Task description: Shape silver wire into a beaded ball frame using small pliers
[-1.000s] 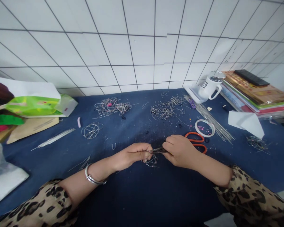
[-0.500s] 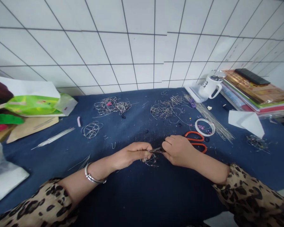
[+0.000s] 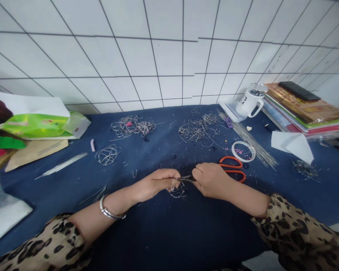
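Blue bench (image 3: 158, 233), tiled wall (image 3: 169, 56) behind. Just below centre, the left hand (image 3: 155, 184) pinches a wire tangle (image 3: 177, 192); the right hand's (image 3: 211, 180) grip clamps pliers (image 3: 188, 178) against those fingertips. Poses barely differ from a second ago, suggesting unfinished work at one spot.

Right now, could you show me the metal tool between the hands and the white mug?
Metal tool (image 3: 187, 178): head view, on its exposed metal stretch.
White mug (image 3: 248, 107): head view, on its body, beside the handle.
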The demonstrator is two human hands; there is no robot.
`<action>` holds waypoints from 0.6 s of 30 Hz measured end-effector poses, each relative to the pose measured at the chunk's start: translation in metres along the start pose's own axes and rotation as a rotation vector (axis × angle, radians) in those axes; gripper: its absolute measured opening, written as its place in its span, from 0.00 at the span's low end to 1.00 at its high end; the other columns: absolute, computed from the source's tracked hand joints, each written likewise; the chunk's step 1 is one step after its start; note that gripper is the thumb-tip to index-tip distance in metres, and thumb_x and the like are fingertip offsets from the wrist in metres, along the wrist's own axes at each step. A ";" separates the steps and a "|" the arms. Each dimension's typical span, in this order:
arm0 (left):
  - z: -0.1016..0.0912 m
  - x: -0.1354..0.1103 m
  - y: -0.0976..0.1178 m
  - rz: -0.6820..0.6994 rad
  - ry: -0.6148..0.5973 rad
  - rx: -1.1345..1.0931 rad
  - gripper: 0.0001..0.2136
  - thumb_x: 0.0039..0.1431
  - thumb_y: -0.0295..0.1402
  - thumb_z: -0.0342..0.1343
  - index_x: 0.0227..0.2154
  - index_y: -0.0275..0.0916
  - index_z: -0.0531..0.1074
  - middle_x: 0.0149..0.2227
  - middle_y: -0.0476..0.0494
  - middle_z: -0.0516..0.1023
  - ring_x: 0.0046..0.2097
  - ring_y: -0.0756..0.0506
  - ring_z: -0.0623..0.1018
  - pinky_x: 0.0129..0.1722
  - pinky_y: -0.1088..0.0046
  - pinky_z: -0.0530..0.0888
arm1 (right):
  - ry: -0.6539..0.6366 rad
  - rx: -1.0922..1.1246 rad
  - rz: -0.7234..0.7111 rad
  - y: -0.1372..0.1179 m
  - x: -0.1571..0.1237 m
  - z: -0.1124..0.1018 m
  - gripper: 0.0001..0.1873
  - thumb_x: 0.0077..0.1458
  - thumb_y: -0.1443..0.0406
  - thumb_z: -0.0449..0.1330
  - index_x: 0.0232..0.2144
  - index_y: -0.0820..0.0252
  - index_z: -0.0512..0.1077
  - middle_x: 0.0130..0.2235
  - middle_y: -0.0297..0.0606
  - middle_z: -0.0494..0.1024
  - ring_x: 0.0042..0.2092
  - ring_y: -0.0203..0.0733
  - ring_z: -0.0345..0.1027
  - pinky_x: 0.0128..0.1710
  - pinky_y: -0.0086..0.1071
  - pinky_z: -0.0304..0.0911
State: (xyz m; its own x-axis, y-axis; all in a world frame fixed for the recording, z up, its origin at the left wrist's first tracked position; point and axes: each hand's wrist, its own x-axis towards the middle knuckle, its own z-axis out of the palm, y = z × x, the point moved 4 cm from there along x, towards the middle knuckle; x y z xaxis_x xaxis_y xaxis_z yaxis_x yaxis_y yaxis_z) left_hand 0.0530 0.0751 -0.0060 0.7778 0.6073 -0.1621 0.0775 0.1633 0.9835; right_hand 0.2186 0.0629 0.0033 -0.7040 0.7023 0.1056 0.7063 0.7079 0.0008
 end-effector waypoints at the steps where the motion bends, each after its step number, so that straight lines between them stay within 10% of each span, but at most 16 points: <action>1: 0.000 0.000 0.000 -0.002 0.003 -0.004 0.08 0.59 0.31 0.48 0.28 0.33 0.67 0.27 0.49 0.64 0.30 0.50 0.63 0.31 0.74 0.62 | -0.001 -0.002 0.001 0.000 0.000 0.000 0.12 0.58 0.60 0.47 0.29 0.61 0.64 0.29 0.37 0.68 0.30 0.38 0.60 0.27 0.32 0.47; 18: -0.001 0.001 -0.002 0.009 0.065 -0.025 0.07 0.59 0.30 0.48 0.28 0.33 0.67 0.26 0.49 0.64 0.29 0.51 0.63 0.30 0.74 0.61 | 0.029 -0.004 0.036 0.001 0.002 0.002 0.13 0.58 0.60 0.47 0.28 0.61 0.64 0.28 0.38 0.68 0.29 0.38 0.60 0.27 0.32 0.47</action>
State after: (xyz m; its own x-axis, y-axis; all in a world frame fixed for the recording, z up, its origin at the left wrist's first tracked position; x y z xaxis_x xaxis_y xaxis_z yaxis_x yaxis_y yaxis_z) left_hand 0.0531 0.0758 -0.0085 0.7358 0.6582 -0.1589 0.0546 0.1763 0.9828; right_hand 0.2181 0.0651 0.0015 -0.6760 0.7247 0.1339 0.7313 0.6820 0.0007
